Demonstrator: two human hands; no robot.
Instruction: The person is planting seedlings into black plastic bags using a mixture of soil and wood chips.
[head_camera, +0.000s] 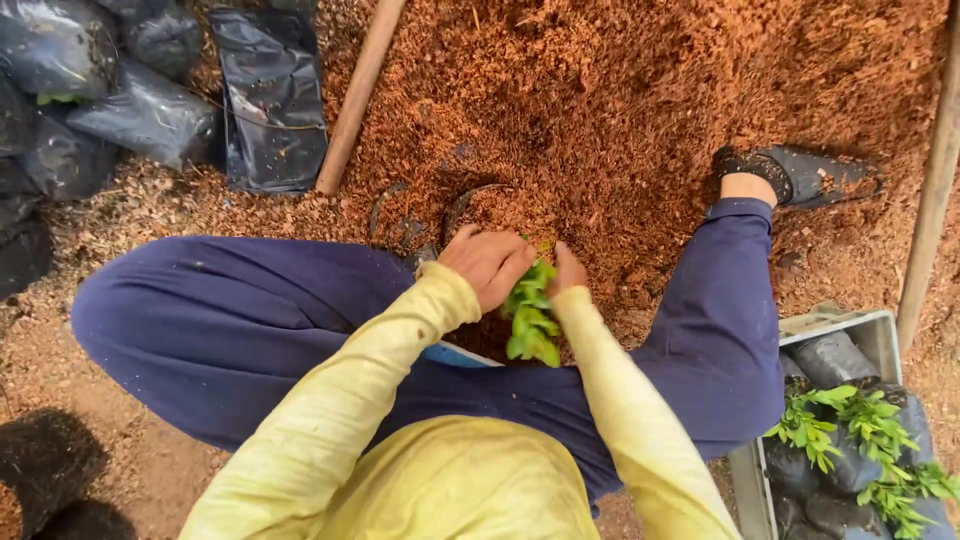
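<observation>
The little green seedling (531, 318) sits between the person's two hands, in front of the knees, over the brown sawdust heap (620, 110). It looks light, soft and easy to snap (best held low, near the stem). Its long way runs from the body toward the heap. The left hand (489, 264) curls beside it. The right hand (568, 270) is mostly hidden, so its grip cannot be told. Black bags (150, 110) lie off left.

Both arms reach forward, left hand (488, 264) curled palm-down, right hand (568, 270) close beside it.
</observation>
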